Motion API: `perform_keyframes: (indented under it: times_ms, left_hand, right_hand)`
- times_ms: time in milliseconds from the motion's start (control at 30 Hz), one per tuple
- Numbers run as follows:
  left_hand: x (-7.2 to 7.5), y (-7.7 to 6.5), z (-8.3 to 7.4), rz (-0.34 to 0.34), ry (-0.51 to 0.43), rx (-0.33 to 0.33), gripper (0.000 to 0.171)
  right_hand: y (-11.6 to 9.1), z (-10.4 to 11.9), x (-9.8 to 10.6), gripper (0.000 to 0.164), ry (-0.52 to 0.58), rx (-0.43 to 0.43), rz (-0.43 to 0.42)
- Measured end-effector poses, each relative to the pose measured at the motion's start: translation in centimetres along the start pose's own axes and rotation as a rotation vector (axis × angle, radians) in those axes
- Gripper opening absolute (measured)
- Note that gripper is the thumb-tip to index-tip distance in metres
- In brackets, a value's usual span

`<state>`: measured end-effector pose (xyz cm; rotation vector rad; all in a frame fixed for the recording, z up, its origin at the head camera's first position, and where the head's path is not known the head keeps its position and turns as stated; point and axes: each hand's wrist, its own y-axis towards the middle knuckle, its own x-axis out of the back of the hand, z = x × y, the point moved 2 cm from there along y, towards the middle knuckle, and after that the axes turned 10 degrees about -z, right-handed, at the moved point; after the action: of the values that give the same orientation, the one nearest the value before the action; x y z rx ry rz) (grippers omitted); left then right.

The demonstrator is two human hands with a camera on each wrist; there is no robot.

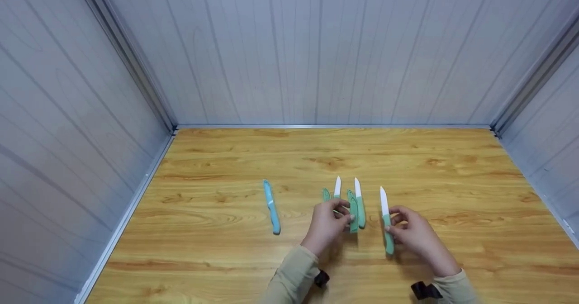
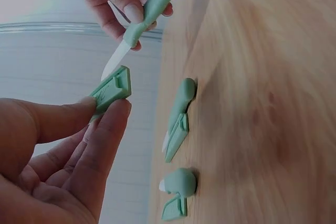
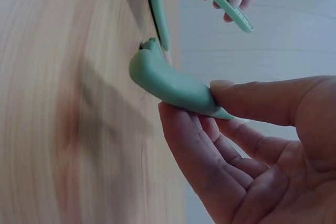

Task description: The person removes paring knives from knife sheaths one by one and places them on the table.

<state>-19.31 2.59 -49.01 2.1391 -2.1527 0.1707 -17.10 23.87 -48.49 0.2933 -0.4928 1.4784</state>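
Note:
In the head view my left hand (image 1: 326,223) pinches a green knife sheath (image 1: 353,222) between thumb and fingertips, raised over the table. To its right, my right hand (image 1: 417,234) holds a paring knife by its green handle (image 1: 388,238), the white blade (image 1: 384,201) pointing away from me. From the left wrist, the held sheath (image 2: 113,92) shows its open end, and the blade tip overlaps it. Two more green-handled knives lie below, one (image 1: 360,209) beside the left hand and another (image 1: 337,187) partly hidden behind it. Green sheaths (image 2: 178,137) lie alongside them.
A blue knife (image 1: 274,218) with a blue sheath over its blade lies on the wood-grain table (image 1: 203,249), left of my hands. Pale panel walls (image 1: 294,55) enclose the back and both sides.

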Motion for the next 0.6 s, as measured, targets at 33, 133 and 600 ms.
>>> perform_keyframes:
  times_ms: [33,133,600]
  left_hand:
    - [-0.1,0.2,-0.1,0.002,-0.009,-0.005,0.016]
    - [-0.5,0.9,-0.1,0.007,-0.026,0.003,0.015]
    - [-3.5,3.5,0.6,-0.008,-0.075,0.157,0.011]
  right_hand:
    - [0.1,-0.1,0.1,0.037,-0.005,-0.008,-0.002]
    - [0.6,-0.4,0.4,0.036,-0.03,-0.015,-0.007]
    - [2.2,-0.7,1.3,0.036,-0.064,-0.003,-0.015]
